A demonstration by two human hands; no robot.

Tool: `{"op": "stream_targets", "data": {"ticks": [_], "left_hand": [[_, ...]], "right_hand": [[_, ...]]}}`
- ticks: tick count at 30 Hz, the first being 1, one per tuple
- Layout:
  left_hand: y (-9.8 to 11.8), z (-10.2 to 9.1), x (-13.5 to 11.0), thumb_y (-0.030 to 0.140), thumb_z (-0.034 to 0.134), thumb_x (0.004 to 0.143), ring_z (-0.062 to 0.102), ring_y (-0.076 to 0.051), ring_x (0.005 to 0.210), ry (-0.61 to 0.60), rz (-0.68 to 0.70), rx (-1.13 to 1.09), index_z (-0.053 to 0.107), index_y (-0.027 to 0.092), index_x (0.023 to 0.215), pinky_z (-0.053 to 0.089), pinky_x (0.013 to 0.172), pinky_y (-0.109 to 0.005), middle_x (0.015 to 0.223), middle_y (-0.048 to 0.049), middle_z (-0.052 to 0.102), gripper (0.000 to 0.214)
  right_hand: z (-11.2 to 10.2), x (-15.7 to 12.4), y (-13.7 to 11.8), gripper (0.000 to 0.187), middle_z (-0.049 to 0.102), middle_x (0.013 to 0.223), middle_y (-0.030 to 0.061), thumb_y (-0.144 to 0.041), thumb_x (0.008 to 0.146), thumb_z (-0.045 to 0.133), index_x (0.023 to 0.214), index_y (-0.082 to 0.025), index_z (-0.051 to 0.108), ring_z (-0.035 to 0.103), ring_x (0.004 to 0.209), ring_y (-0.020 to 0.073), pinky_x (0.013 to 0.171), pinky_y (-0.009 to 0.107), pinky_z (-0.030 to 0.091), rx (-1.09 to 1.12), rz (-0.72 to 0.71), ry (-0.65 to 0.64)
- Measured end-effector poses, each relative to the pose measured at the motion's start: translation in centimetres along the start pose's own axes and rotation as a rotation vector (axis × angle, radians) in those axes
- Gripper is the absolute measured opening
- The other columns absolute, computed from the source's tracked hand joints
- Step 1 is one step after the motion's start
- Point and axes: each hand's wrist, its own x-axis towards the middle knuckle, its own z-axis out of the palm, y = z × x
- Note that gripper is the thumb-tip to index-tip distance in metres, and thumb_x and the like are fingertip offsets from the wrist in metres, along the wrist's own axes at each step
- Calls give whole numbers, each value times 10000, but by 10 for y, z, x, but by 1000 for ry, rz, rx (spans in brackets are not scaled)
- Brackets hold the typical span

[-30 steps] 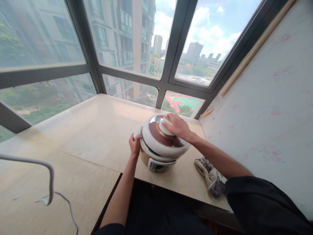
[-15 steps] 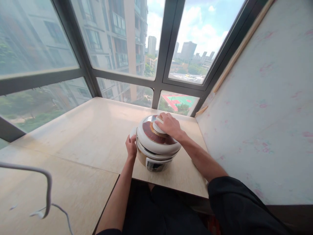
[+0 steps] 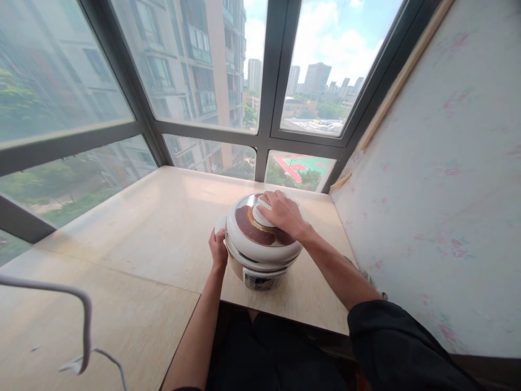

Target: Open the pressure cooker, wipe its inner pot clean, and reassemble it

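Observation:
A white and tan electric pressure cooker [image 3: 264, 266] stands near the front edge of the wooden ledge, with a label or control panel on its front. Its round lid [image 3: 240, 231] is white-rimmed with a dark red-brown top, and a narrow dark gap shows under the lid's front left rim. My right hand [image 3: 280, 212] is closed over the lid handle [image 3: 262, 212] on top, the fingers hiding part of it. At the cooker's left side, my left hand [image 3: 218, 247] is wrapped round the white side handle [image 3: 221, 224], with some fingers out of sight.
The pale wooden ledge [image 3: 134, 228] runs along framed windows [image 3: 211, 157]. A flower-patterned wall [image 3: 439, 179] bounds the right side. At the lower left, a grey-white bent tube [image 3: 86, 320] and a thin cable [image 3: 114, 361] rise before the ledge.
The view has shifted slightly. Both hands keep their places on the cooker, and any turn of the lid is too small to be sure of.

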Motion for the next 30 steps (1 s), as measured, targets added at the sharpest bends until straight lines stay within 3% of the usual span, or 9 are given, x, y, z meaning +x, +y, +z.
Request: {"op": "stream_targets", "data": {"ticks": [8,18,30], "left_hand": [[-3,0,2,427,548,784,421,-153,675,-7,32,-2,519,193,714,372,637,-273,693,20,469,246],[4,3,1,464,540,780,473,-173,693,-26,43,-1,591,179,767,404,655,-288,728,-5,539,290],[-4,0,3,445,553,777,484,-176,723,-29,23,-22,602,173,784,405,668,-282,755,-8,555,277]], "right_hand": [[-8,6,-5,401,607,1218,144,-481,973,480,1258,-208,554,651,1022,311,812,388,506,-29,20,-86],[-8,2,-6,389,611,1208,134,-463,991,475,1279,-211,542,645,1011,293,801,368,504,-62,-74,-69],[-3,0,-15,401,610,1195,126,-500,982,494,1285,-247,562,655,1005,293,812,372,508,-11,23,-22]]}}
